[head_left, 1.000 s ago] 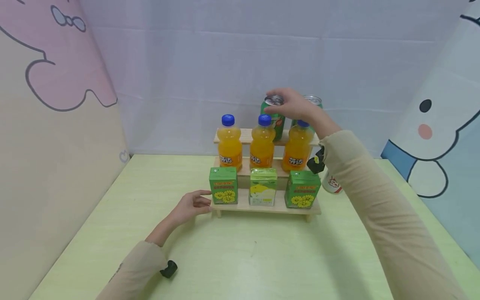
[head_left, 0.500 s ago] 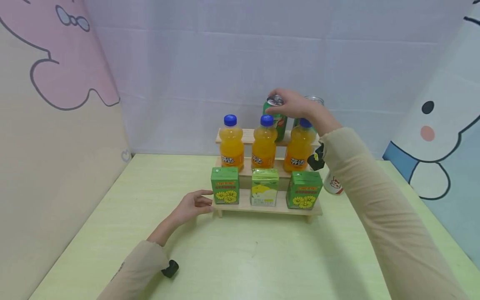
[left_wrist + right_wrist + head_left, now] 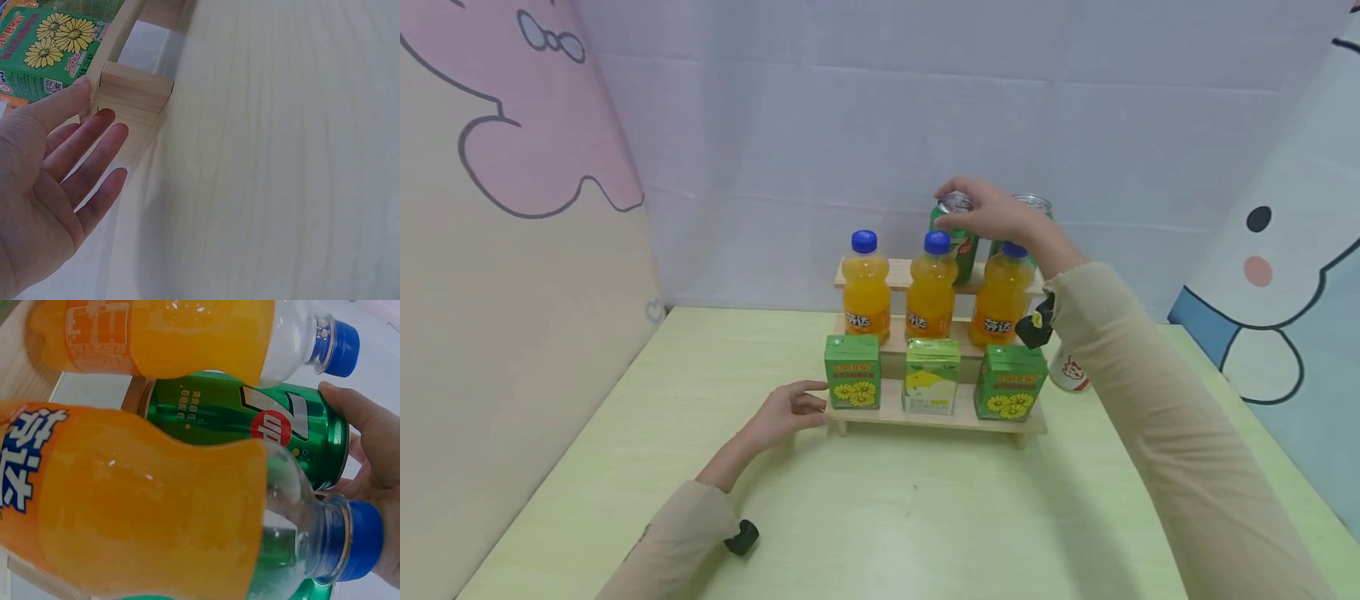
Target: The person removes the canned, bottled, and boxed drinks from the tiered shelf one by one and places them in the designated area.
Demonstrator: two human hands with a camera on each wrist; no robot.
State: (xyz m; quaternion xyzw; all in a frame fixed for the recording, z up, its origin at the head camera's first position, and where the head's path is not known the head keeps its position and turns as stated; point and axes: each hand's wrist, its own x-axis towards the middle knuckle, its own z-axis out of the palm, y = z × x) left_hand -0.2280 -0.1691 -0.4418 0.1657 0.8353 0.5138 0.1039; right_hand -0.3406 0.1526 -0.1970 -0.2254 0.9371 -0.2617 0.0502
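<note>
On the top tier of a wooden stepped rack (image 3: 892, 407), my right hand (image 3: 992, 212) grips a green 7up can (image 3: 966, 250) near its lid, fingers and thumb around the rim. The right wrist view shows the can upright behind the orange soda bottles (image 3: 156, 500). My left hand (image 3: 778, 417) is at the left end of the lowest tier, beside a green juice box (image 3: 853, 375). In the left wrist view its thumb touches the board's edge while the other fingers extend loosely past the wooden leg (image 3: 134, 87).
Three blue-capped orange bottles (image 3: 931, 296) line the middle tier. A pale lemon-printed box (image 3: 930, 379) and another green box (image 3: 1011, 383) share the lowest tier. A second green can (image 3: 1033, 204) stands top right, partly behind my wrist. One white-and-red can (image 3: 1070, 372) sits on the table right of the rack.
The whole scene shifts slightly to the right in the head view. Both hands keep their places at the rack, the right one still gripping the can.
</note>
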